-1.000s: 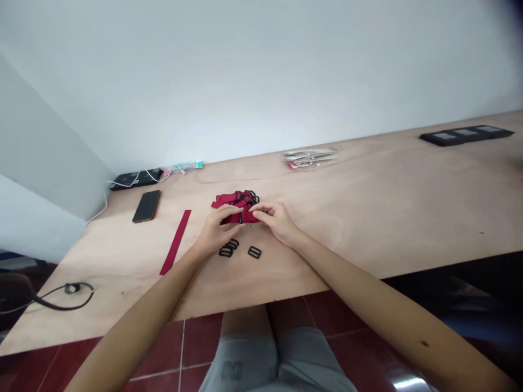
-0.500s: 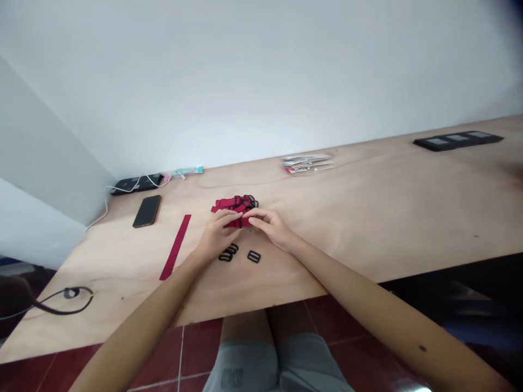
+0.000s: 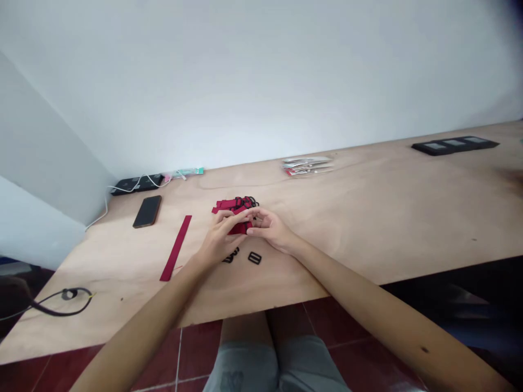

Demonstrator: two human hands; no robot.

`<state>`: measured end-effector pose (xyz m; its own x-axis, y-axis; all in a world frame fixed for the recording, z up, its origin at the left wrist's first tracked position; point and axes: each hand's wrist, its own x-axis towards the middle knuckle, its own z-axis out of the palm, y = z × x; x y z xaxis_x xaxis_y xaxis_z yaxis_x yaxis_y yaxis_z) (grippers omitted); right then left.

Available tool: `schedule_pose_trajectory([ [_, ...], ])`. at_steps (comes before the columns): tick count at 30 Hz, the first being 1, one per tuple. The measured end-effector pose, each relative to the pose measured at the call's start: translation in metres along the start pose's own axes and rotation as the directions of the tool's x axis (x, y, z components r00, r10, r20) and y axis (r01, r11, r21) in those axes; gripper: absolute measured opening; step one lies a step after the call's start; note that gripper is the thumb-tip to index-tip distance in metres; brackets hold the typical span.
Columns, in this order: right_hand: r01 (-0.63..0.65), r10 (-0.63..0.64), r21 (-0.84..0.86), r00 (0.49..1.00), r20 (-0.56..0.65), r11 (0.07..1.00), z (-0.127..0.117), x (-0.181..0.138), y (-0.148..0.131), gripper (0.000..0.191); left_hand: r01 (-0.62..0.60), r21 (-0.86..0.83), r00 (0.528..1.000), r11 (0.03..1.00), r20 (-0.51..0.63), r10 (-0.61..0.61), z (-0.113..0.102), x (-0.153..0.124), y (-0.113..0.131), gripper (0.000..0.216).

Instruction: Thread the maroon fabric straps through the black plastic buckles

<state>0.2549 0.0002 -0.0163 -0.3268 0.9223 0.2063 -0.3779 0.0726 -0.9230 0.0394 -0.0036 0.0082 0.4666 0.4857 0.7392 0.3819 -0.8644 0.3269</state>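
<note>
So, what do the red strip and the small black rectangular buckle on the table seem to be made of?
The red strip looks like fabric webbing, matte, with no shine. The black buckle looks like matte moulded plastic, with no metal glint, though painted metal stays possible.

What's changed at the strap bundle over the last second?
The left hand has slid further over the red strap bundle and now partly hides the paired black sliders. The right hand remains against the bundle; nothing was let go. The loose slider, red strip and phone haven't moved.
</note>
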Motion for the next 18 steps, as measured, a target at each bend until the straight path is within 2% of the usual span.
schedule_pose_trajectory([
  [6, -0.062, 0.063, -0.029, 0.997, 0.05, 0.998, 0.001, -0.002, -0.003, 0.056, -0.102, 0.054, 0.989, 0.993, -0.104, 0.107, 0.002, -0.001, 0.008, 0.071],
  [11, -0.029, 0.036, -0.046, 0.987, 0.157, 0.999, 0.0, -0.005, -0.001, 0.061, -0.085, -0.02, 0.994, 0.996, -0.075, 0.083, 0.0, -0.002, 0.014, 0.056],
  [14, 0.031, -0.013, -0.096, 0.983, 0.183, 0.995, 0.0, -0.005, -0.002, 0.057, -0.099, -0.11, 0.993, 0.989, -0.068, 0.092, -0.001, 0.0, 0.014, 0.051],
  [18, 0.176, -0.138, -0.289, 0.979, 0.149, 0.941, 0.002, -0.004, -0.008, 0.037, -0.092, -0.204, 0.994, 0.975, -0.08, 0.077, -0.001, 0.003, 0.012, 0.048],
])
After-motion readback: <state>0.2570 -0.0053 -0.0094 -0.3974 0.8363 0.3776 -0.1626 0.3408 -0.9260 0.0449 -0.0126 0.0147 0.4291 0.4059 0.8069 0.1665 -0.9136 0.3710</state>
